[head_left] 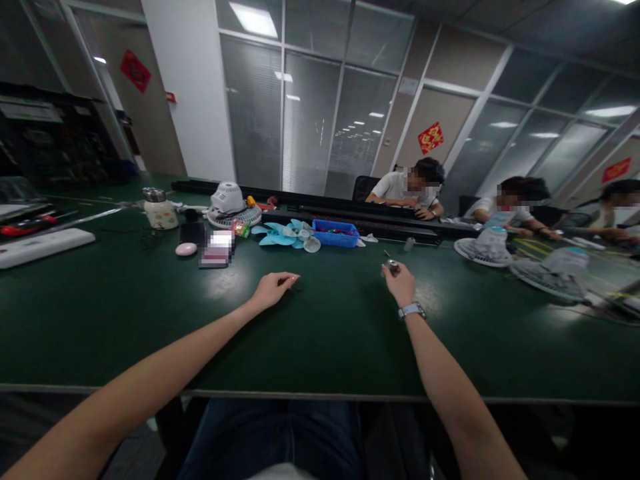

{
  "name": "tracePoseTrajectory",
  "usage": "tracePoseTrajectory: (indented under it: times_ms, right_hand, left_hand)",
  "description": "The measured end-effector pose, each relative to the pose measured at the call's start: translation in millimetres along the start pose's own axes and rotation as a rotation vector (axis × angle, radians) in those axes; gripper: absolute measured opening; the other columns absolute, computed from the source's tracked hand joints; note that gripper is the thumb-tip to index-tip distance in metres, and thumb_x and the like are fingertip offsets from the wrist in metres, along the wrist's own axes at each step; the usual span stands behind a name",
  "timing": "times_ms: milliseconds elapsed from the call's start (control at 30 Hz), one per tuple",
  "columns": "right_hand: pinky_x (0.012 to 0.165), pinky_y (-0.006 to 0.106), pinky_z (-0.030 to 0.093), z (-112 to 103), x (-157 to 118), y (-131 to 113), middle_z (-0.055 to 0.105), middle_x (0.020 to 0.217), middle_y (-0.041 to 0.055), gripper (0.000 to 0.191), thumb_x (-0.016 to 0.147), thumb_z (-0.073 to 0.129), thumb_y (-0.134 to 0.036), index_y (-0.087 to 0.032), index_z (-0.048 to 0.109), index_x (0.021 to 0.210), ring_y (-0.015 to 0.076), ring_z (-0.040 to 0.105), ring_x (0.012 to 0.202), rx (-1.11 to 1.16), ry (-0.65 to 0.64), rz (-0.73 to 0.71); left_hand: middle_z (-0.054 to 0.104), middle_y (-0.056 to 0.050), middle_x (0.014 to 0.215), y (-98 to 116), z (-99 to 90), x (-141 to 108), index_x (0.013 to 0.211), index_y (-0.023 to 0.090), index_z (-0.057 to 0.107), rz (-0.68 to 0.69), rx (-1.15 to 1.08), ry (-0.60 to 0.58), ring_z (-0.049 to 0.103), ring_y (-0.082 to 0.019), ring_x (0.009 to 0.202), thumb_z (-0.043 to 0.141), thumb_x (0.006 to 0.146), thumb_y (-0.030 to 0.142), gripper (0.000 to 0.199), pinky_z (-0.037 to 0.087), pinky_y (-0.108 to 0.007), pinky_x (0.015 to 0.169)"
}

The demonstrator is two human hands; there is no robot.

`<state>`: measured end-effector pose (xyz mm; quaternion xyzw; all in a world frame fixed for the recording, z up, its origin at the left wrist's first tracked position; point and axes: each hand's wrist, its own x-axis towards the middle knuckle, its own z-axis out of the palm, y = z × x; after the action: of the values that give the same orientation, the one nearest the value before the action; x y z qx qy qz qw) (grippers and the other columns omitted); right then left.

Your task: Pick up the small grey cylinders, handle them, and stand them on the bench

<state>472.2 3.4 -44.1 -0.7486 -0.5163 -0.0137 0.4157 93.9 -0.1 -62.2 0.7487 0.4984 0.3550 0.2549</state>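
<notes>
My left hand (274, 289) rests low over the green table (320, 340), its fingers pinched together; a small dark bit shows by the fingertips, too small to name. My right hand (400, 281), with a watch on the wrist, is closed round a small metal motor (391, 265) whose thin shaft points up and to the left. Beyond and between the hands lie light blue fan blades (285, 234) and a blue tray (335, 233) of small parts. A small metal cylinder (409, 245) stands just beyond my right hand.
Left of the blades are a white fan housing (229, 203), a phone (217, 249), a pink round object (186, 249), a bottle (161, 210) and a power strip (45, 247). Fan parts (485, 248) lie at right. Several people sit across the table.
</notes>
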Motion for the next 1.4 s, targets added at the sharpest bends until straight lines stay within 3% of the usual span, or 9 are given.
tracePoseTrajectory:
  times_ms: [200,300,367,467,567,800,1000,1200,1400]
  right_hand:
    - [0.086,0.041,0.047,-12,13,38,0.068,0.110,0.0201,0.045,0.084,0.062,-0.040,-0.010,0.061,0.118,0.0308,0.065,0.102,-0.087,0.003,0.203]
    - [0.100,0.050,0.037,-10,1,16,0.052,0.134,0.0270,0.067,0.079,0.068,-0.036,-0.007,0.046,0.135,0.0366,0.050,0.124,-0.132,0.161,0.167]
    - [0.108,0.052,0.028,-5,-19,-13,0.044,0.143,0.0248,0.067,0.082,0.065,-0.033,-0.009,0.041,0.141,0.0351,0.039,0.134,-0.131,0.237,-0.036]
    - [0.107,0.046,0.028,12,-63,-66,0.056,0.133,0.0151,0.043,0.093,0.053,-0.037,-0.017,0.056,0.131,0.0277,0.046,0.127,-0.013,-0.026,-0.460]
    - [0.102,0.043,0.034,36,-104,-112,0.063,0.124,0.0103,0.042,0.090,0.058,-0.052,-0.024,0.066,0.121,0.0250,0.052,0.117,0.072,-0.355,-0.676]
    - [0.102,0.044,0.033,61,-119,-141,0.060,0.132,0.0071,0.029,0.088,0.062,-0.052,-0.030,0.078,0.098,0.0271,0.044,0.127,0.020,-0.457,-0.660]
    - [0.094,0.039,0.039,32,-78,-115,0.071,0.111,0.0056,0.026,0.093,0.057,-0.043,-0.026,0.077,0.096,0.0225,0.059,0.107,0.074,-0.264,-0.602]
    - [0.088,0.038,0.041,-17,-14,-25,0.070,0.112,0.0153,0.039,0.098,0.041,-0.039,-0.015,0.070,0.108,0.0268,0.061,0.101,-0.079,0.228,-0.228]
    - [0.076,0.031,0.040,-30,7,25,0.072,0.104,0.0124,0.036,0.098,0.043,-0.037,-0.017,0.070,0.110,0.0242,0.065,0.090,-0.170,0.221,-0.060]
  left_hand:
    - [0.068,-0.002,0.072,-5,-1.1,0,0.112,0.018,0.070,-0.019,-0.009,0.090,0.065,-0.020,0.070,0.045,0.089,0.051,0.048,0.045,-0.028,0.064]
    - [0.068,-0.002,0.071,-3,-0.8,-1,0.110,0.018,0.070,-0.031,-0.018,0.112,0.065,-0.020,0.068,0.047,0.088,0.048,0.044,0.044,-0.028,0.063]
    - [0.068,-0.002,0.071,-1,-0.6,-2,0.109,0.018,0.070,-0.032,-0.012,0.132,0.065,-0.020,0.068,0.047,0.087,0.047,0.042,0.044,-0.028,0.064]
    - [0.067,-0.003,0.071,-2,0.3,-2,0.107,0.018,0.070,-0.032,-0.009,0.144,0.065,-0.020,0.068,0.047,0.087,0.046,0.042,0.044,-0.029,0.064]
    - [0.067,-0.003,0.071,-6,1.9,-1,0.107,0.017,0.070,-0.023,-0.025,0.148,0.065,-0.020,0.069,0.047,0.086,0.046,0.043,0.045,-0.030,0.065]
    - [0.069,-0.003,0.075,-7,2.4,-1,0.103,0.018,0.070,-0.016,-0.061,0.155,0.066,-0.020,0.070,0.049,0.084,0.048,0.041,0.047,-0.030,0.067]
    - [0.066,-0.002,0.067,-3,-0.3,-3,0.103,0.018,0.070,-0.015,-0.037,0.164,0.066,-0.021,0.066,0.049,0.084,0.050,0.043,0.046,-0.030,0.063]
    - [0.065,-0.001,0.066,-3,-1.7,-3,0.103,0.018,0.070,-0.014,-0.043,0.164,0.064,-0.020,0.066,0.049,0.083,0.051,0.044,0.046,-0.030,0.064]
    - [0.065,-0.002,0.068,-8,-0.2,0,0.103,0.017,0.070,-0.037,-0.057,0.159,0.065,-0.022,0.069,0.047,0.080,0.054,0.049,0.046,-0.031,0.068]
